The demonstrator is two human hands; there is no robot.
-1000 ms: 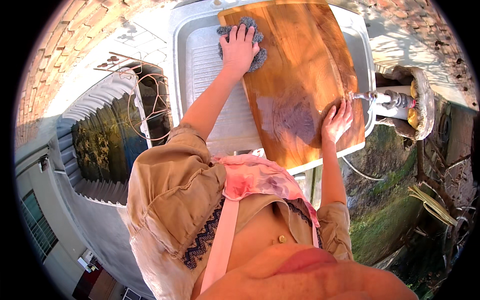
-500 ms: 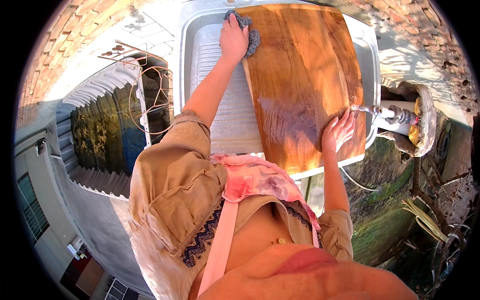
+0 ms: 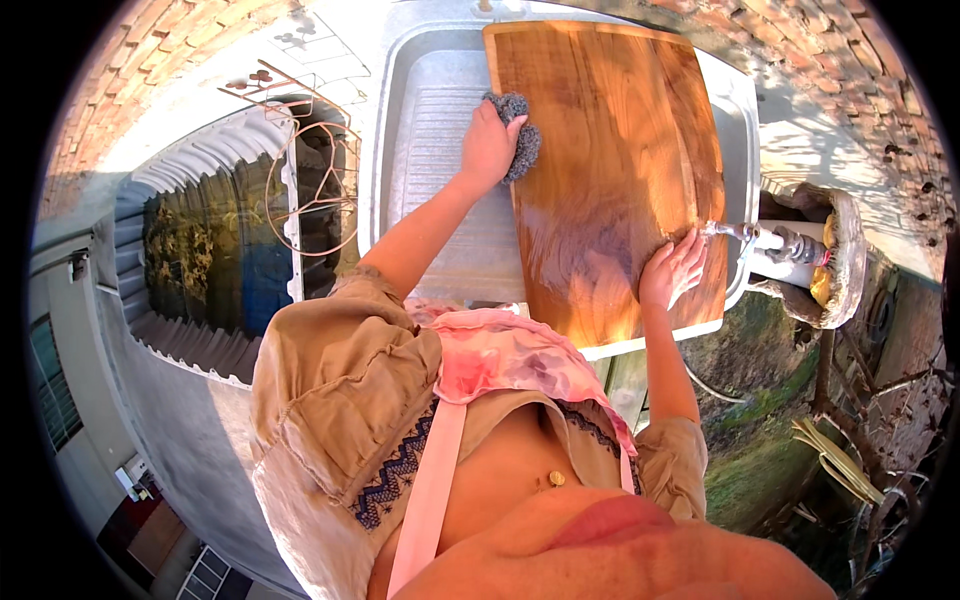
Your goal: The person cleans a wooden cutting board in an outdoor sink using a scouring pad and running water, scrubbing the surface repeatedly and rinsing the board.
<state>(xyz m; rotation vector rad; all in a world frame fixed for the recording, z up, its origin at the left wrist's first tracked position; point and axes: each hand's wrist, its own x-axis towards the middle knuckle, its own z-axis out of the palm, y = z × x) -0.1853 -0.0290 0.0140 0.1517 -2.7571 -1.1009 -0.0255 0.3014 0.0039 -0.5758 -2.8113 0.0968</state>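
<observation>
A large wet wooden board lies over the right part of a pale grey washing sink. My left hand grips a dark grey scouring pad and presses it against the board's left edge, about a third of the way down from the far end. My right hand lies flat on the near right part of the board, fingers stretched out. Just beyond those fingertips, the tap reaches in from the right over the board's edge. Water glistens on the board's near half.
Left of the sink stands a copper-coloured wire rack, beside a corrugated tank holding dark water. A broken-topped pillar surrounds the tap's pipe at right. Brick paving borders the far side. Branches lie at lower right.
My left hand has drawn the scouring pad nearer to me along the board's left edge, away from the far corner. The right hand stays flat on the board.
</observation>
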